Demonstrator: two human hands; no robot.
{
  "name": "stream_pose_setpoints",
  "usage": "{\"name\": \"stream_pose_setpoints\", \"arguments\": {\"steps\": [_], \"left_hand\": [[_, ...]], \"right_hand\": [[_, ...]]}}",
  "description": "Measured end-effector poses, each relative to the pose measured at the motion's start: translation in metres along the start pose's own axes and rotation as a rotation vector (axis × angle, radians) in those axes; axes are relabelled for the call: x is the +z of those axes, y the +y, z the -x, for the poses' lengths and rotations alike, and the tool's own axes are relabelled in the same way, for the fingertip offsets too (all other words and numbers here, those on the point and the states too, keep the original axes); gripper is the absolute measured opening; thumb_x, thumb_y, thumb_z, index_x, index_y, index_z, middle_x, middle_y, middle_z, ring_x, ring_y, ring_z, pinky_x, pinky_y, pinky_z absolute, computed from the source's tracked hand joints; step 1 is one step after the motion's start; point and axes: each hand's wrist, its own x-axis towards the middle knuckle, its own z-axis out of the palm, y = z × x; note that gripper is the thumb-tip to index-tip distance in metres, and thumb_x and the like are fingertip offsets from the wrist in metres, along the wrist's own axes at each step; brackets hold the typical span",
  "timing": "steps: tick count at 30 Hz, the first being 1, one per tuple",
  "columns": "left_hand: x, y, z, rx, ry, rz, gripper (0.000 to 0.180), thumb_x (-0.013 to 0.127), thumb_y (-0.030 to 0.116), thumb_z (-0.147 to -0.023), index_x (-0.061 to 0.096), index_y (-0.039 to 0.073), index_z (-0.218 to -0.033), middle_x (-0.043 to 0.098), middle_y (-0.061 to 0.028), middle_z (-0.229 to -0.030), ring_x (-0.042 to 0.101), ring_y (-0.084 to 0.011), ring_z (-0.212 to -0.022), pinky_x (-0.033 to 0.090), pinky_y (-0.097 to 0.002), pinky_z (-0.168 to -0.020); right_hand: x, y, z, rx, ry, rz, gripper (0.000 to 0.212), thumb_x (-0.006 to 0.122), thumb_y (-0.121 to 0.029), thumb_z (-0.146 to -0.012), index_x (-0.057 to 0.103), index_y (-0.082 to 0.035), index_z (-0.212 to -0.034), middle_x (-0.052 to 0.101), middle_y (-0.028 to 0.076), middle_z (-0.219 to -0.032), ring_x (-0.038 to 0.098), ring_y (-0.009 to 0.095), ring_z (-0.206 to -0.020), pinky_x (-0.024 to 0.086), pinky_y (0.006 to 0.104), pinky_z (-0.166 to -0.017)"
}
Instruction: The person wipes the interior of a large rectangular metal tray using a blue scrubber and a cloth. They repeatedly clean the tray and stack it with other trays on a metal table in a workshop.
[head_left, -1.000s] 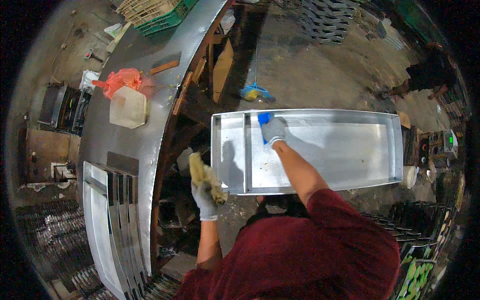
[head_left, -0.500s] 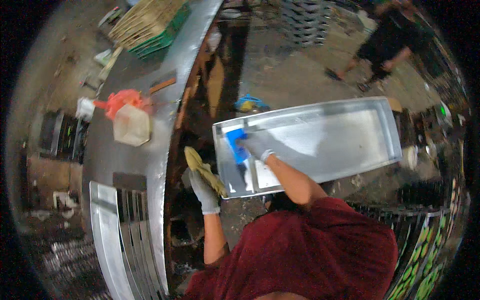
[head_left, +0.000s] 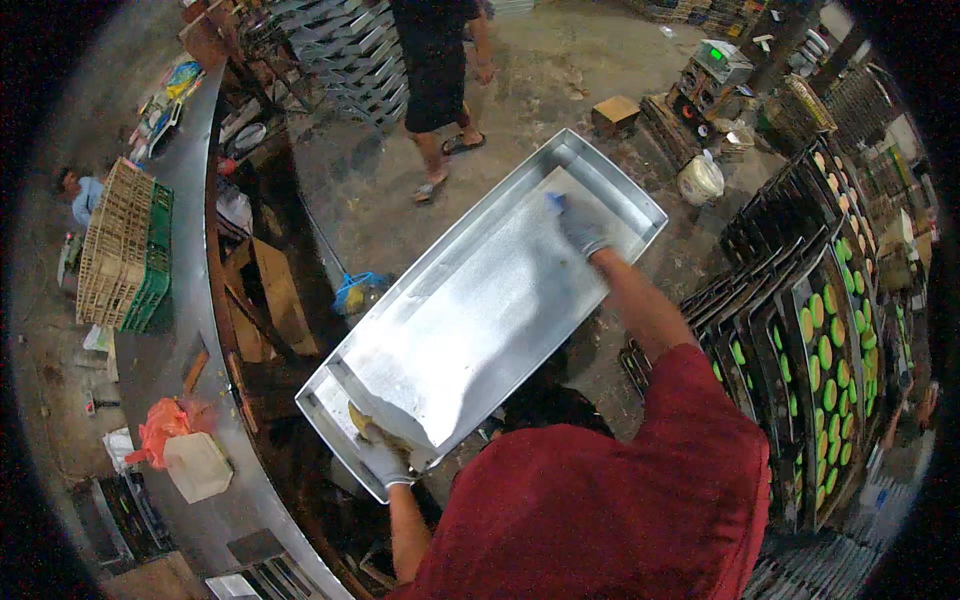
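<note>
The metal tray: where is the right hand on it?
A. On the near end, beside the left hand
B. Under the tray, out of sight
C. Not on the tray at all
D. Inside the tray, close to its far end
D: the gloved right hand lies on the inner floor of the metal tray near its far end, while the left hand grips the near end.

Floor [head_left: 560, 70]: bare, stained concrete, dimly lit.
Table [head_left: 190, 330]: long metal top curving along the left.
Crates [head_left: 125, 245]: wicker and green, stacked on it.
Racks [head_left: 800, 330]: dark trays at right.
</note>
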Motion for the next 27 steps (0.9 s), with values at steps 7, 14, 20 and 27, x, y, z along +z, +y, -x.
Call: {"name": "stream_pose_setpoints", "arguments": {"steps": [7, 14, 20, 27], "left_hand": [[0.038, 0.062, 0.037, -0.031, 0.303, -0.244, 0.058, 0.048, 0.05, -0.107, 0.059, -0.006, -0.118, 0.068, -0.0236, -0.103, 0.066, -0.0379, -0.094, 0.051, -0.0469, -0.084], [0.044, 0.021, 0.027, -0.1, 0.256, 0.218, 0.049, 0.058, 0.043, -0.104, 0.056, 0.002, -0.131, 0.064, -0.0076, -0.107, 0.06, -0.0218, -0.096, 0.051, -0.0355, -0.086], [0.034, 0.026, 0.024, -0.162, 0.235, 0.551, 0.048, 0.059, 0.046, -0.102, 0.059, 0.0, -0.114, 0.059, -0.0044, -0.095, 0.054, -0.0176, -0.083, 0.047, -0.0346, -0.075], [-0.049, 0.006, 0.038, -0.084, 0.408, 0.969, 0.047, 0.054, 0.039, -0.103, 0.055, 0.0, -0.129, 0.061, -0.0133, -0.116, 0.061, -0.0232, -0.102, 0.052, -0.0388, -0.09]], "right_hand": [[-0.003, 0.197, -0.032, 0.357, -0.234, 0.131, 0.027, 0.066, -0.023, -0.088, 0.071, -0.002, -0.104, 0.074, 0.021, -0.096, 0.072, 0.04, -0.087, 0.055, 0.0469, -0.078], [0.013, 0.116, 0.025, 0.435, -0.488, -0.418, 0.033, 0.071, -0.027, -0.086, 0.073, 0.001, -0.1, 0.074, 0.014, -0.085, 0.07, 0.023, -0.069, 0.056, 0.0407, -0.067], [0.068, -0.063, 0.142, 0.263, -0.817, -0.697, 0.028, 0.075, -0.031, -0.087, 0.072, -0.004, -0.092, 0.068, 0.005, -0.08, 0.064, 0.017, -0.072, 0.054, 0.0395, -0.065], [0.047, -0.276, 0.266, -0.207, -0.552, -0.263, 0.03, 0.066, -0.033, -0.082, 0.073, -0.004, -0.085, 0.07, 0.027, -0.087, 0.069, 0.043, -0.086, 0.054, 0.0519, -0.074]]}}
